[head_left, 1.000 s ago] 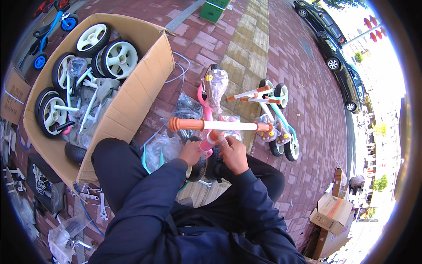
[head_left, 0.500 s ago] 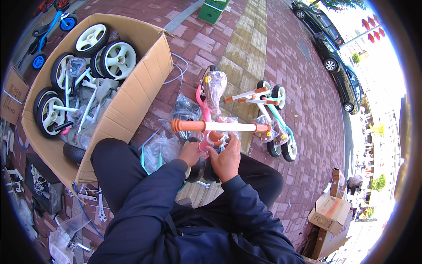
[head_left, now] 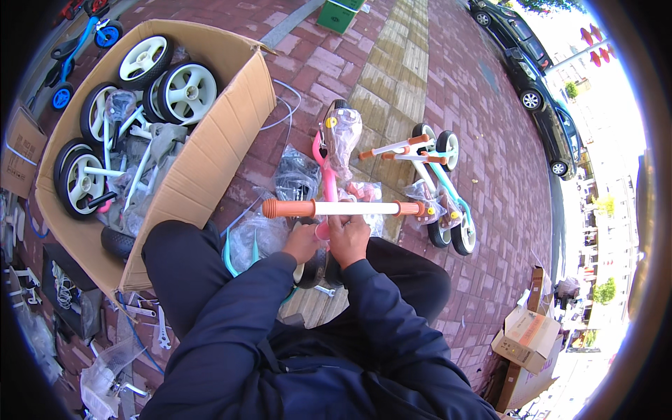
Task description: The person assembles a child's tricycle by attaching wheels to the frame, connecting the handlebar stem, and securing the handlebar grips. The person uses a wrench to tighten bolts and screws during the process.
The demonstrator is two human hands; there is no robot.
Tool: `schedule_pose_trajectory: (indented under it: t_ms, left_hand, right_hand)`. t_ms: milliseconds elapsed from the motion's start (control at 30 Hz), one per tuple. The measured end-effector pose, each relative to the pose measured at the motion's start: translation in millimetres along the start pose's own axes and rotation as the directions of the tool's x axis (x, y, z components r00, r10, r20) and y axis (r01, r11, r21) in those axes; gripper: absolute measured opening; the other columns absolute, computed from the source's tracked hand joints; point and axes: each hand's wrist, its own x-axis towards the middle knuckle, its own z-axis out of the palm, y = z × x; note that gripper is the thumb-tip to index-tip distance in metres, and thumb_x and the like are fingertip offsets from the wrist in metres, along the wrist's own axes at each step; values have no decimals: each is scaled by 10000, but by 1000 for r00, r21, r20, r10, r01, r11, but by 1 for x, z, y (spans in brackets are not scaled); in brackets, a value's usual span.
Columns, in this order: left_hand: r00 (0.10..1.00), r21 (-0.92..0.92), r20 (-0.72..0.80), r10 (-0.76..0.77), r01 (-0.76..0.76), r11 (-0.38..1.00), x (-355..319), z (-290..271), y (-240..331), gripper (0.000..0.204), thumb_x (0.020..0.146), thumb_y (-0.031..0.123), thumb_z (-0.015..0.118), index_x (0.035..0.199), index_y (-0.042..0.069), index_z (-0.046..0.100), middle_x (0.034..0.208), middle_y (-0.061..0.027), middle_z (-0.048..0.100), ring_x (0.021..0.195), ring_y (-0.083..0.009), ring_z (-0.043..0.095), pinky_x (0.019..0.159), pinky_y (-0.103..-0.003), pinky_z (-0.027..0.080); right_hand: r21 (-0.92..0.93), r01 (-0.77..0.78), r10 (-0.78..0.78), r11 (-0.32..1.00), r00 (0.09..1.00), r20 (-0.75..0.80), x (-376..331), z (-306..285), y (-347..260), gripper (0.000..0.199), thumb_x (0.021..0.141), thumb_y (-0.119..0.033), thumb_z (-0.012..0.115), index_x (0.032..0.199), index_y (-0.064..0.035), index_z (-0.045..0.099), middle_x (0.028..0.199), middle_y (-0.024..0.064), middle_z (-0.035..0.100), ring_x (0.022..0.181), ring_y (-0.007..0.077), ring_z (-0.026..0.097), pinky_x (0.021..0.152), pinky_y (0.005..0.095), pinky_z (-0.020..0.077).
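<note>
A pink balance bike (head_left: 330, 183) stands between my knees, its seat end pointing away from me and wrapped in clear plastic. Its white handlebar (head_left: 358, 208) with orange grips lies crosswise above my hands. My left hand (head_left: 302, 243) is closed at the pink tube below the bar, fingers partly hidden. Just under the handlebar, my right hand (head_left: 349, 240) has its fingers closed round the stem, which it mostly covers. Black wheels (head_left: 312, 271) show beneath my hands. A wrench (head_left: 325, 290) lies on the ground close below them.
A large cardboard box (head_left: 218, 150) of white-hubbed wheels and frame parts stands at my left. Right of the pink bike is a turquoise balance bike (head_left: 451, 190). Bagged parts (head_left: 255, 234) lie by my left knee, tools (head_left: 162, 329) at lower left. Cartons (head_left: 526, 337) sit at lower right.
The handlebar has shifted slightly left. My right hand has gone from spread fingers beside the stem to closed round it, under the bar. My left hand stays at the pink tube.
</note>
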Motion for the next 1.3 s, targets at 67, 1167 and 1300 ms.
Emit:
schedule_pose_trajectory:
  t_ms: [67, 1167, 1300]
  left_hand:
    - [999, 81, -33, 1, 2, 997, 4, -5, 4, 231, 827, 94, 682, 1050, 36, 677, 1022, -207, 687, 958, -407, 637, 870, -457, 512]
    - [946, -358, 322, 37, 85, 930, 36, -84, 100, 324, 929, 150, 685, 1229, 33, 657, 1018, -33, 694, 940, -108, 637, 842, -300, 513]
    - [965, -335, 254, 57, 32, 942, 28, -85, 110, 320, 935, 151, 672, 1236, 41, 671, 985, -27, 696, 928, -95, 635, 847, -295, 516]
  right_hand:
    - [-10, 1, -1, 1000, 1000, -6, 2, 0, 2, 334, 891, -256, 734, 1064, 19, 660, 795, 140, 709, 763, 255, 711, 701, 364, 540]
    - [-369, 675, -577, 639, 738, 350, 53, -83, -49, 216, 818, -266, 732, 974, -137, 658, 821, 73, 628, 860, 304, 629, 772, 438, 430]
    - [-354, 675, -571, 648, 738, 361, 58, -89, -59, 303, 819, -248, 746, 1100, -146, 698, 859, 74, 639, 894, 311, 617, 807, 444, 421]
